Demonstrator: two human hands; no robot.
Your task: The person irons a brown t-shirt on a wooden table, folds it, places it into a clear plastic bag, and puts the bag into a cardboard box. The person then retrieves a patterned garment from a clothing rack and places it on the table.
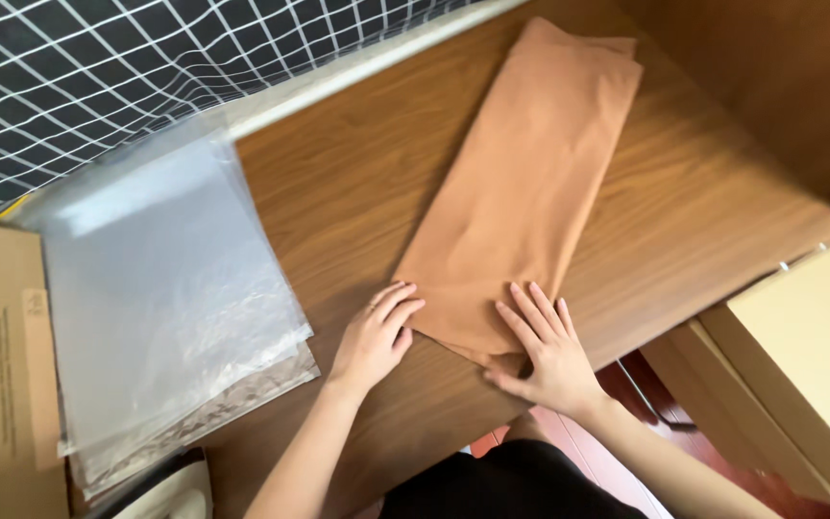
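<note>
We press our left hand (373, 336) and right hand (542, 348), fingers spread flat, on the folded tan cloth's (521, 183) near end, smoothing it.

Folded cloth (521, 192): soft orange-brown all over, like a peach, no pattern.
Tabletop (357, 183): warm brown, with darker wavy wood lines running across.
Plastic bags (160, 288): see-through and shiny, grey-white where the light hits, a bit brownish at the bottom edge.
Checked fabric (98, 67): very dark, nearly black, with thin white lines making lots of little squares.
Cardboard box (2, 375): plain light brown, some small dark print on the side.
Cabinet (809, 336): pale yellow on top, tan along the edges.
Floor (578, 442): shiny red-brown.
Dark black clothing (521, 485) at the bottom.
</note>
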